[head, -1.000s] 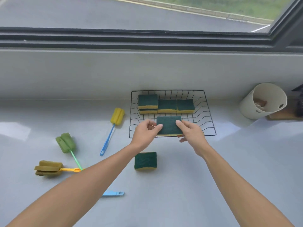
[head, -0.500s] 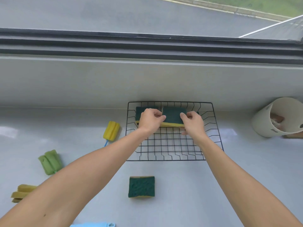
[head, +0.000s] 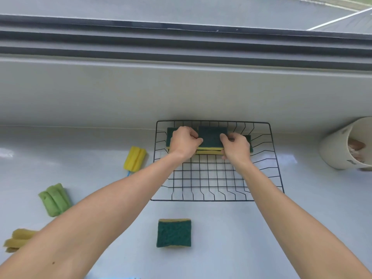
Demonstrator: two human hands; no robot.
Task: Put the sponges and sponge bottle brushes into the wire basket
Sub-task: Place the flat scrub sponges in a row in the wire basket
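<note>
A black wire basket [head: 217,199] stands on the pale counter against the wall. At its back lie green-and-yellow sponges in a row. My left hand [head: 184,141] and my right hand [head: 236,147] pinch the two ends of one sponge [head: 211,136], which rests on top of the middle one. Another sponge [head: 174,232] lies on the counter in front of the basket. To the left lie three bottle brushes: a yellow head [head: 135,158], a green head [head: 54,199] and an olive-yellow head [head: 17,239], their handles mostly hidden by my left arm.
A white cup-like holder [head: 338,150] lies tilted at the right edge with brownish items inside. A wall and a window sill rise right behind the basket. A bit of a blue handle [head: 120,277] shows at the bottom edge.
Both hands carried the sponge from the basket's front edge to its back row and set it down on the middle sponge. The camera tilted downward and nearer.
</note>
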